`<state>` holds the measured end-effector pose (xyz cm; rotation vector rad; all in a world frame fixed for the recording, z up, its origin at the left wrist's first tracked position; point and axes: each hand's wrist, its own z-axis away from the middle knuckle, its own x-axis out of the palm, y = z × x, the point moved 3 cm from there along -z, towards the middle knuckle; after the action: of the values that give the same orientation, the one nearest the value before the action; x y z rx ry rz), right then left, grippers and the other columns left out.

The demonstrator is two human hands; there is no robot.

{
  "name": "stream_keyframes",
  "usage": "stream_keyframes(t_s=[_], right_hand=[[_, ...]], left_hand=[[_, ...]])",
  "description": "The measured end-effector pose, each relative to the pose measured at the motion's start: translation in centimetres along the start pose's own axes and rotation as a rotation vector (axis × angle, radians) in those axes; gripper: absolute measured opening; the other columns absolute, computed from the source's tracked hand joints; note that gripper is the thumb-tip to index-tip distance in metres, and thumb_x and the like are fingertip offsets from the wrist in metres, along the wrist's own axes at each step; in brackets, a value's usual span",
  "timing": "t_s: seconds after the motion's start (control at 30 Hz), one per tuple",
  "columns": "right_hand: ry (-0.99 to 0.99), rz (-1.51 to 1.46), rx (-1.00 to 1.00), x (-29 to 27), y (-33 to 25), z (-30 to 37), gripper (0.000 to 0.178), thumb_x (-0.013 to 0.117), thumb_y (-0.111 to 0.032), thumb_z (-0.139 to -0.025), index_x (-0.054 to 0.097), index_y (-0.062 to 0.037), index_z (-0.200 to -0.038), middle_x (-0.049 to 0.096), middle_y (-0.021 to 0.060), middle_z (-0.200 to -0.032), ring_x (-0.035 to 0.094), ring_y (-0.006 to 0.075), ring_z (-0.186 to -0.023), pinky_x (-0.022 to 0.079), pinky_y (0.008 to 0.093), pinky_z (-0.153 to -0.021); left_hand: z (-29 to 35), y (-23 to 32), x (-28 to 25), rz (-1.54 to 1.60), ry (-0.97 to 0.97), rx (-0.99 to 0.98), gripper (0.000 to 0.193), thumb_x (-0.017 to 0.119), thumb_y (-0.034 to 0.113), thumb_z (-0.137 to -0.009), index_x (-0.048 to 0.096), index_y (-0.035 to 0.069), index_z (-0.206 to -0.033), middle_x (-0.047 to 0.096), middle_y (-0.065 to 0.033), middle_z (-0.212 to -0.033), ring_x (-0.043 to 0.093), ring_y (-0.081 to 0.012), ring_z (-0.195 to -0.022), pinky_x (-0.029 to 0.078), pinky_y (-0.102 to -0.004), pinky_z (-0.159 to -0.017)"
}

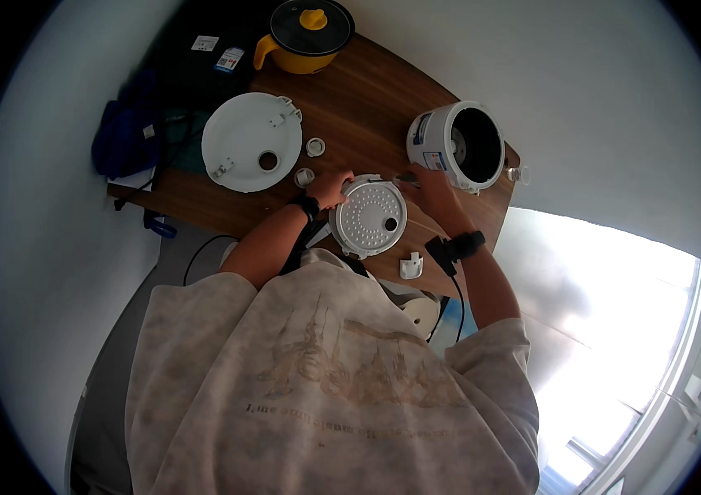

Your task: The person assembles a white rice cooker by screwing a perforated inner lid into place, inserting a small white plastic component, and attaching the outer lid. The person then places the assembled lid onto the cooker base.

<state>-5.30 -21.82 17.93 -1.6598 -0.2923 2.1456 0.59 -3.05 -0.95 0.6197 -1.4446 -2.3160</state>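
Close in front of me is a round white rice cooker lid part [372, 216], its face covered in small bumps with one dark hole. My left hand [331, 190] is closed on the upper left of its rim. At the upper right edge, my right hand [429, 190] is closed around a slim screwdriver-like tool [405, 177], which lies across the rim; its exact kind is too small to tell. Beyond my left hand rest two small white round caps, one nearer [304, 177] and one farther [315, 147]. A small white bracket-shaped piece [411, 266] lies near the table edge.
A large white round cover [239, 136] lies at left. The white rice cooker body [427, 140] rests on its side at right, beside a small clear cup [520, 174]. A yellow pot [301, 62] and black bag [194, 66] stand at the back of the wooden table [367, 99].
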Motion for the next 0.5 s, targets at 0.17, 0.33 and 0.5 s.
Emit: stream_keyframes(t_s=[0.17,0.33,0.5], right_hand=[[0.027,-0.009,0.028,0.3,0.7,0.6,0.026,0.073,-0.019,-0.085,0.066,-0.0029,-0.105,0.070,0.0237,-0.094,0.067,0.0414,-0.092,0.054,0.0481,-0.078],[0.013,0.059,-0.014,0.6,-1.6,1.4,0.024,0.072,-0.017,-0.085,0.065,-0.0026,-0.103,0.070,0.0224,-0.094,0.066,0.0413,-0.092,0.054,0.0482,-0.078],[0.008,0.035,-0.002,0.4,-1.7,1.9,0.026,0.072,-0.016,-0.084,0.066,-0.0040,-0.106,0.070,0.0220,-0.096,0.066,0.0412,-0.094,0.054,0.0471,-0.079]], left_hand=[[-0.1,0.0,0.1,0.007,-0.010,0.004,0.044,0.077,0.002,-0.076,0.056,0.007,-0.115,0.068,-0.0108,-0.072,0.064,-0.0170,-0.051,0.051,-0.0330,-0.046],[-0.1,-0.1,-0.1,-0.019,-0.042,-0.017,0.046,0.076,0.003,-0.079,0.055,0.007,-0.120,0.069,-0.0108,-0.079,0.065,-0.0166,-0.054,0.050,-0.0323,-0.046],[-0.1,0.0,0.0,-0.027,-0.032,0.005,0.047,0.076,0.003,-0.079,0.055,0.007,-0.120,0.068,-0.0109,-0.078,0.065,-0.0168,-0.054,0.051,-0.0322,-0.046]])
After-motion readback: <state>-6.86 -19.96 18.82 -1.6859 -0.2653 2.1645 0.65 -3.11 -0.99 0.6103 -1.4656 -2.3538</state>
